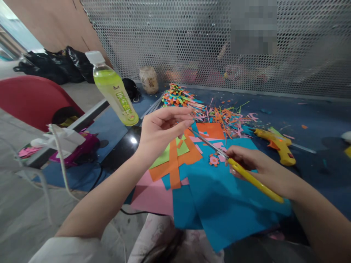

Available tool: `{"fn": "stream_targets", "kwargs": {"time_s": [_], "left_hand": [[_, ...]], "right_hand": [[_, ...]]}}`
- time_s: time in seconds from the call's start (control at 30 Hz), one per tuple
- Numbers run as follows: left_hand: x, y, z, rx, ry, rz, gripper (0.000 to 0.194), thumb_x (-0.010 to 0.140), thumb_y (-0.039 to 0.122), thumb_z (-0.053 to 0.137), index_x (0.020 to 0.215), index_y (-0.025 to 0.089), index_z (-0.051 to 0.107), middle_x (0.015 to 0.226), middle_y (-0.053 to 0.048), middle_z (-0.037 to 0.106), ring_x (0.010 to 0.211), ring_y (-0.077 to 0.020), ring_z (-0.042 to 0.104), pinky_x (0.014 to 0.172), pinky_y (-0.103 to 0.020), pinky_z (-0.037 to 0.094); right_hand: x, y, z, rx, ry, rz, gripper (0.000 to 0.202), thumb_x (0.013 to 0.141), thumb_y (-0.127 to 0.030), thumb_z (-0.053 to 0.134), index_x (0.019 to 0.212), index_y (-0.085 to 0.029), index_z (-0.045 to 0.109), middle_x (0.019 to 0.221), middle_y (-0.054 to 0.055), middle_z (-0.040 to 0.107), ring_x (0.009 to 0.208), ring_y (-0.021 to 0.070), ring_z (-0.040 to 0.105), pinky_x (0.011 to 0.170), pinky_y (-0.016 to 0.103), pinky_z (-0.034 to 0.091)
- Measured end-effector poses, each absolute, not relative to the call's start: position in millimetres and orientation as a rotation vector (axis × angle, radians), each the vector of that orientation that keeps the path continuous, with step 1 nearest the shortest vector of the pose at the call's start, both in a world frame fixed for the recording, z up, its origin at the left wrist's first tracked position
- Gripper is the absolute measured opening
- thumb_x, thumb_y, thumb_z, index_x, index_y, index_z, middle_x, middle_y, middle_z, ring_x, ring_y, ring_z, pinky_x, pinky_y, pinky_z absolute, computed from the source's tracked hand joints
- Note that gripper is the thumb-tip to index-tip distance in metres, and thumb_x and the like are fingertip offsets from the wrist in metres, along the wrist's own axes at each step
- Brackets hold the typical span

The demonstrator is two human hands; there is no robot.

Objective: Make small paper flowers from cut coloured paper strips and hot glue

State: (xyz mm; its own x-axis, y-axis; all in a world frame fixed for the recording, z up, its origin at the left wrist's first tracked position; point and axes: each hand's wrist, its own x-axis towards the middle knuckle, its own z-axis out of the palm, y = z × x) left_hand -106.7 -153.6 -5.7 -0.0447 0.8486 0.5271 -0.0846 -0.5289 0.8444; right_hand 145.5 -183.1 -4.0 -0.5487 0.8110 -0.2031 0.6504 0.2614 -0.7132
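My right hand [249, 164] is closed around the yellow handles of a pair of scissors [244, 177], whose metal blades point up and left. The blade tips reach just under the fingertips of my left hand [167, 126]. Thumb and fingers of that hand pinch together at a small piece of blue paper [195, 127], mostly hidden. Below lie overlapping sheets of blue paper [225, 197], pink paper [153, 193] and orange paper [174, 164], with a green sheet [164, 156] among them. A small pink and orange paper flower shape [214, 160] rests on the blue sheet.
A cone of layered coloured paper [177, 95] stands behind my hands, beside a heap of paper scraps [227, 117]. A yellow glue gun [276, 144] lies right. A drink bottle [113, 93] stands left, a jar [148, 79] behind it. Perforated metal panel [170, 40] borders the back.
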Motion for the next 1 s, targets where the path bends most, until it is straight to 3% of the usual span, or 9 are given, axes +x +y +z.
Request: {"fn": "stream_targets", "kwargs": {"time_s": [0.4, 0.7, 1.0], "left_hand": [[-110.7, -135.3, -16.3, 1.453, 0.817, 1.751, 0.016, 0.068, 0.019, 0.076, 0.083, 0.022, 0.074, 0.077, -0.001, 0.072, 0.052, -0.0080, 0.059, 0.042, -0.020, 0.047], [-115.7, -121.7, -24.0, 1.340, 0.917, 1.718, 0.020, 0.066, 0.022, 0.077, 0.085, 0.021, 0.073, 0.074, -0.001, 0.069, 0.053, -0.0067, 0.057, 0.047, -0.019, 0.046], [-104.8, -132.4, -25.1, 1.259, 0.845, 1.539, 0.024, 0.062, 0.027, 0.080, 0.084, 0.019, 0.073, 0.073, -0.003, 0.068, 0.055, -0.0078, 0.057, 0.046, -0.020, 0.047]], "right_hand": [[149.3, -176.2, -5.8, -1.417, -2.346, 1.102, 0.034, 0.082, -0.052, 0.052, 0.096, -0.020, 0.056, 0.083, 0.002, 0.059, 0.074, 0.0177, 0.053, 0.064, 0.029, 0.042], [160.6, -154.5, -19.6, -1.739, -2.304, 0.585, 0.034, 0.083, -0.054, 0.047, 0.075, -0.021, 0.049, 0.064, 0.001, 0.053, 0.060, 0.0160, 0.047, 0.056, 0.029, 0.033], [156.0, -164.8, -6.9, -1.314, -2.357, 1.136, 0.039, 0.087, -0.051, 0.047, 0.107, -0.019, 0.056, 0.092, 0.004, 0.061, 0.080, 0.0179, 0.056, 0.066, 0.028, 0.043]]}}
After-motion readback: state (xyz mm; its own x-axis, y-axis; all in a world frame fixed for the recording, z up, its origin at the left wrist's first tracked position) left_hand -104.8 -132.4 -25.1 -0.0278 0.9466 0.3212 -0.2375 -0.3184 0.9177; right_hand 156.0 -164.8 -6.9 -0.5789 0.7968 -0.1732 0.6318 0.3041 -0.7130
